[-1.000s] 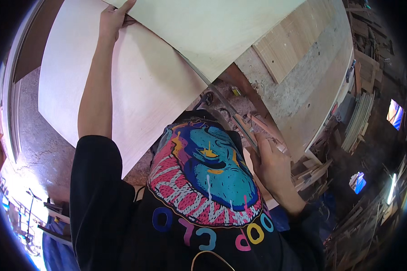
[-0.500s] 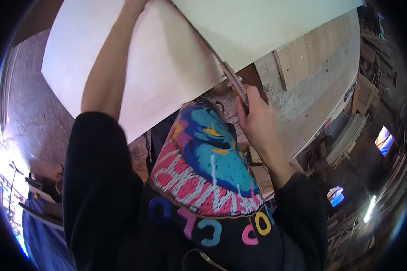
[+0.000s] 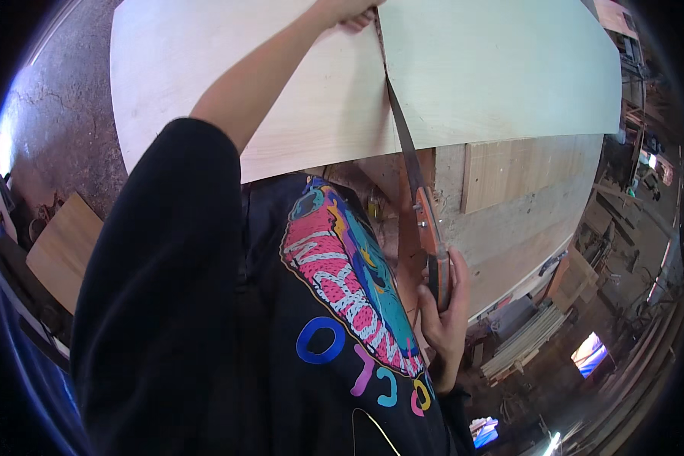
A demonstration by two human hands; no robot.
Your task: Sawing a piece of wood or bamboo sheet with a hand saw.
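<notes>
My right hand (image 3: 448, 323) is wrapped round the wooden handle of a handsaw (image 3: 427, 220). Its long dark blade runs up and away into a slit in a pale plywood sheet (image 3: 501, 72). Most of the handle and part of the blade stick out past the sheet's near edge. On the left part of the sheet (image 3: 281, 118), at the far end of the slit, my left hand (image 3: 347, 11) has its fingers curled at the cut edge. The upper border of the picture cuts this hand off, and its thumb is hidden.
Under the sheet, to the right, a wooden board (image 3: 536, 171) lies on a worn bench top (image 3: 501, 235). Stacked wood strips (image 3: 528, 342) and scrap timber lie lower right. A brown panel (image 3: 64, 247) leans at the left.
My right hand has drawn the saw back toward my body, so more blade shows beyond the near edge. The view has shifted, and the left hand appears farther right in it.
</notes>
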